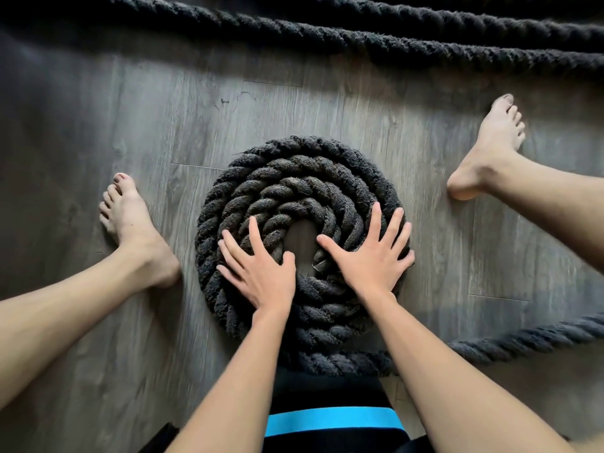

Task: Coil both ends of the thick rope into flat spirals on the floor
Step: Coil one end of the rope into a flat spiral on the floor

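A thick dark twisted rope lies wound into a flat spiral on the grey wooden floor, with a small bare gap at its centre. My left hand rests flat on the spiral's lower left turns, fingers spread. On the lower right turns, my right hand presses flat with its fingers spread too. The rope's free length leaves the spiral's near edge and runs off to the right.
Two more stretches of the same rope cross the floor along the top. My bare left foot and right foot rest on the floor either side of the spiral.
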